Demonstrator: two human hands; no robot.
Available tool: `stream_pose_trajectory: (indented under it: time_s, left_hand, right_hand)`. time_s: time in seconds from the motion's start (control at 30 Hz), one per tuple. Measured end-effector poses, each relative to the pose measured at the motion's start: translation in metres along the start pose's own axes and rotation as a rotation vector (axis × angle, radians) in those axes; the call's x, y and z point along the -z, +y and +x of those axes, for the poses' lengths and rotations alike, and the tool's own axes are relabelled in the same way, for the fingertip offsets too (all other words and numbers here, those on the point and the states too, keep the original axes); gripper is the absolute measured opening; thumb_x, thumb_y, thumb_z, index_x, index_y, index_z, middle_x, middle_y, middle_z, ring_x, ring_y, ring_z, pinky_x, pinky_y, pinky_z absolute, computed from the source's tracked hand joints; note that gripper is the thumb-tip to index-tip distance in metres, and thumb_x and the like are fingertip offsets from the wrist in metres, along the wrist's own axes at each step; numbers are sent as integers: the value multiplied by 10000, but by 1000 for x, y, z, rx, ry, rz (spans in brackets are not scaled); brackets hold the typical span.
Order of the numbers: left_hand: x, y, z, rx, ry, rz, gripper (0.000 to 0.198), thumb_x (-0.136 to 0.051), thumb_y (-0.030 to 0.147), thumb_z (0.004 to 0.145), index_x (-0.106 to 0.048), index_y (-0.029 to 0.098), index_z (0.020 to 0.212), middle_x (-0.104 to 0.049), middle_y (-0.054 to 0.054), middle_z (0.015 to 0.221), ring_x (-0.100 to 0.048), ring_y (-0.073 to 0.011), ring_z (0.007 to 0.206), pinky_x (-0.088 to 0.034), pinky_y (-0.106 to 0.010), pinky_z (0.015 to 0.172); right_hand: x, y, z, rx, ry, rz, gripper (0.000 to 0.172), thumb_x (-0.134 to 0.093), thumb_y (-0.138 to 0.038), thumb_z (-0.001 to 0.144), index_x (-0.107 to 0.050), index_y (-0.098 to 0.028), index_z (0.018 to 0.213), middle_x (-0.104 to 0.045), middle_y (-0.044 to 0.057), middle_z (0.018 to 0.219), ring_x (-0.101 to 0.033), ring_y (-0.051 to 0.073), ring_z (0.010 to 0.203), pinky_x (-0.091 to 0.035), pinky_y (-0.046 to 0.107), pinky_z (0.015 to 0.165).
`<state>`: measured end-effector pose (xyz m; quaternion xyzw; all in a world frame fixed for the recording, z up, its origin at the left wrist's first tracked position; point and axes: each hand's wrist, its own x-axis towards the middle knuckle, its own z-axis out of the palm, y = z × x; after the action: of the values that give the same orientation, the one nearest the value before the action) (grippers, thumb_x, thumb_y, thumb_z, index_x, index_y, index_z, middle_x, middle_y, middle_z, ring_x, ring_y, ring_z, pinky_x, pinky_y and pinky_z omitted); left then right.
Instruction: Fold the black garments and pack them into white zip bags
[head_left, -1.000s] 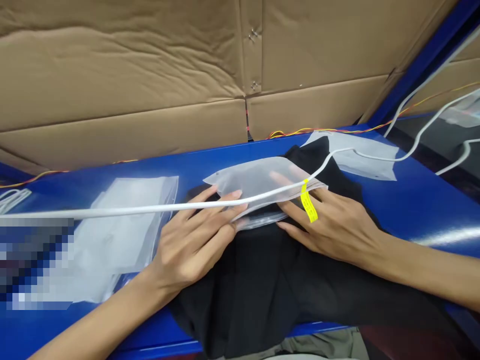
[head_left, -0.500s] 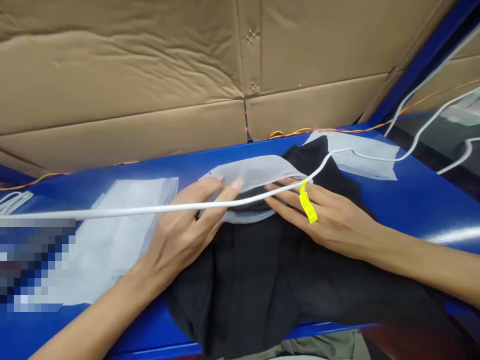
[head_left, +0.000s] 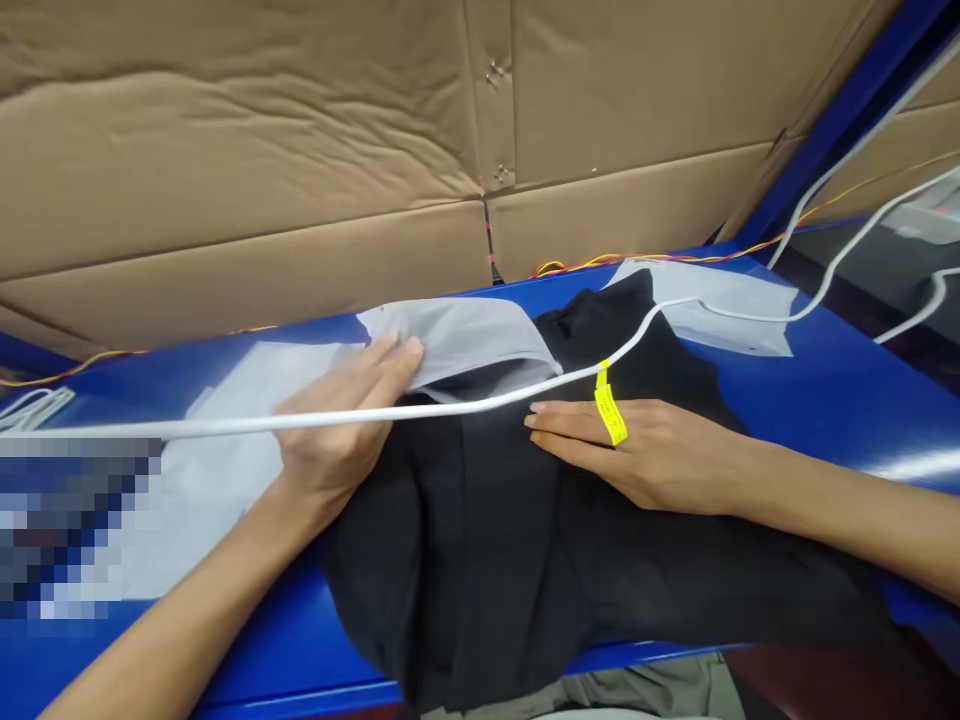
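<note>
My left hand (head_left: 334, 458) grips the near left edge of a frosted plastic bag (head_left: 472, 328), its fingers on top and its thumb hidden. The bag's mouth gapes towards me, lying over the upper part of a folded black garment (head_left: 495, 560). How far any cloth reaches inside the bag I cannot tell. My right hand (head_left: 652, 455) rests flat on the garment with fingers stretched out, just right of the bag's mouth. A white cable (head_left: 420, 411) with a yellow tag (head_left: 610, 415) hangs across the view in front of both hands.
More frosted bags (head_left: 217, 500) lie left on the blue table (head_left: 847, 400), and another bag (head_left: 727, 305) lies at the back right. A cardboard wall (head_left: 300, 150) stands behind. Thin yellow and red wires (head_left: 585, 264) run along the table's back edge.
My left hand has shifted left and drawn the plastic bag left with it. My right hand has come out from the bag's mouth and now lies flat on the black garment.
</note>
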<state>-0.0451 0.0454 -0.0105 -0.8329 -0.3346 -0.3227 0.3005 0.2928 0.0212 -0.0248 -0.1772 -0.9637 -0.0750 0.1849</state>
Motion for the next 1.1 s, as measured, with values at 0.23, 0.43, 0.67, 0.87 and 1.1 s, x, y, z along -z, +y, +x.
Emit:
stream_pose_trajectory:
  time_s: [0.23,0.43,0.67,0.87,1.1]
  left_hand:
    - [-6,-13,4,303,-395,55,431,-442,192,1067,-705,238,1406,-840,-99,1078,-808,-301,774,-625,-398,671]
    - [-14,-22,3,293,-587,-100,556,-359,275,1115,-419,201,1663,-466,-181,1684,-544,-366,1494,-557,-483,1118]
    - [-24,-34,-3,284,-657,-194,651,-224,476,1151,-371,116,1672,-322,-207,1753,-180,-351,1671,-228,-595,1340]
    - [-32,-37,-8,351,-561,-179,669,-295,538,1124,-405,153,1660,-313,-164,1765,-166,-405,1669,-175,-640,1350]
    - [-26,-36,-8,494,-616,-202,716,-327,559,1123,-351,106,1678,-365,-231,1728,-372,-400,1601,-369,-600,1284]
  right_hand:
    - [0,1,1,-47,-8,29,445,-461,1,973,-701,-70,1342,-726,142,1405,-732,253,1260,-625,384,1064]
    - [-2,1,0,-72,-24,41,431,-517,-29,987,-692,-109,1372,-709,144,1428,-722,225,1279,-611,365,1082]
    - [-2,1,0,-72,-25,41,419,-496,-40,1001,-695,-94,1367,-707,154,1428,-722,235,1279,-617,371,1072]
    - [-2,1,0,-82,-25,47,412,-510,-47,1003,-695,-110,1366,-711,147,1425,-726,233,1273,-620,376,1070]
    - [-2,1,0,-75,-19,39,408,-505,-49,1003,-699,-106,1358,-716,139,1421,-727,230,1270,-617,364,1069]
